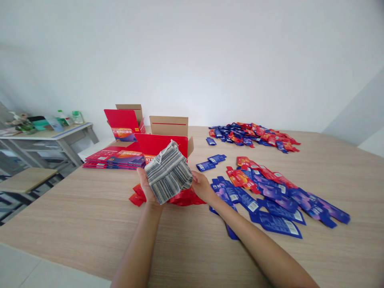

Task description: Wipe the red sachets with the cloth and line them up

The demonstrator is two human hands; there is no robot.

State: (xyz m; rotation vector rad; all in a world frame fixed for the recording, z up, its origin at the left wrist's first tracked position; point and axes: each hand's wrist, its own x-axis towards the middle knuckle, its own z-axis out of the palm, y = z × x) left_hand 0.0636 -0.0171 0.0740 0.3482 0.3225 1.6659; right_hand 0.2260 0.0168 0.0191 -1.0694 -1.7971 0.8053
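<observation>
A folded cloth with grey, black and cream stripes is held up in front of me, its top edge frayed. My left hand supports it from below and the left, thumb along the edge, most fingers hidden behind it. At the cloth's right edge, my right hand is closed on the fabric. Red crumpled packets lie on the table beneath and behind the cloth. Just beyond stands an open red carton with a raised brown flap, partly covered by the cloth.
Another open red carton and a stack of flattened cartons stand at left. Flat blue and red small boxes spread over the table at right. A pile of sachets lies near the wall. A side desk is at far left.
</observation>
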